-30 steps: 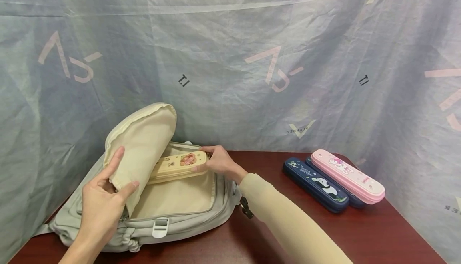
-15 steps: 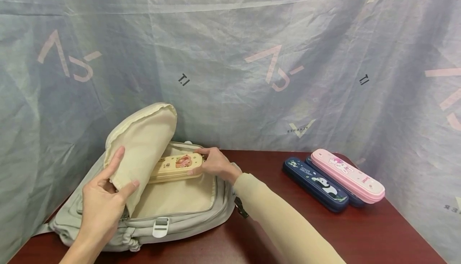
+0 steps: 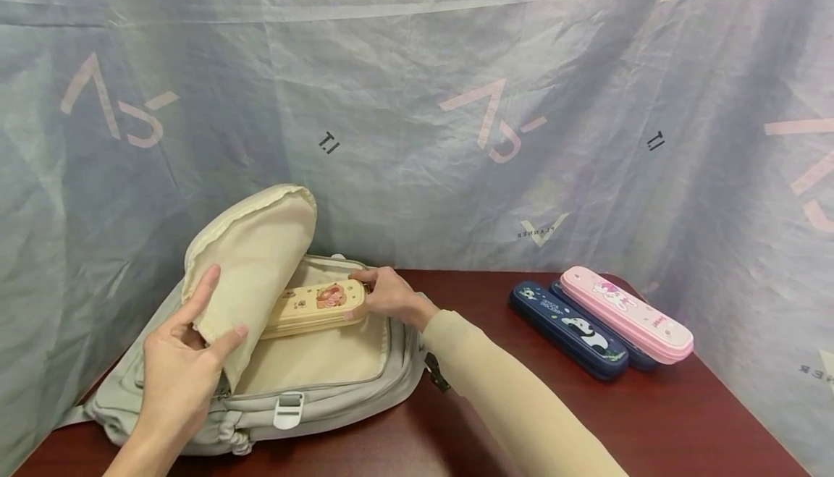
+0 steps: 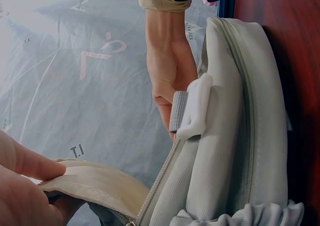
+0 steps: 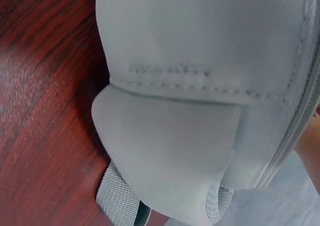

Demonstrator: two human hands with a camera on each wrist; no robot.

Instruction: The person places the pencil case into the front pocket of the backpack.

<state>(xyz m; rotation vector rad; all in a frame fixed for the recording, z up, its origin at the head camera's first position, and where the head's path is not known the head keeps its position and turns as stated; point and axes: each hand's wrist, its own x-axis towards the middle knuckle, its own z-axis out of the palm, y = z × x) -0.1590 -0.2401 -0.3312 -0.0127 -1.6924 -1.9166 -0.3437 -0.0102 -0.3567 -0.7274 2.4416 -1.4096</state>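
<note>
Through the head camera I saw the left hand (image 3: 182,361) clamped on the loose edge of the flap (image 3: 254,260), thumb against the cream lining, and the left wrist view showed me the fabric edge between its fingers. The flap stood tilted up on the left side of the grey backpack (image 3: 339,413), which lay unzipped on the left of the table (image 3: 651,426).

I had the right hand (image 3: 389,294) gripping the right end of the yellow pencil case (image 3: 319,303), thumb on the near side and fingers on the far side. That case lay across the backpack's unzipped compartment, picture side up, its left end hidden behind the flap. A cream sleeve (image 3: 521,397) covered the right forearm.

On the right of the table, well apart from the backpack, I counted 3 more cases: a panda case (image 3: 567,328) in dark blue, nearest; a second blue case (image 3: 641,360), mostly hidden; and a pink case (image 3: 628,314) on top of it. My right wrist view was mostly backpack fabric. A grey curtain (image 3: 404,195) hung behind the table.
</note>
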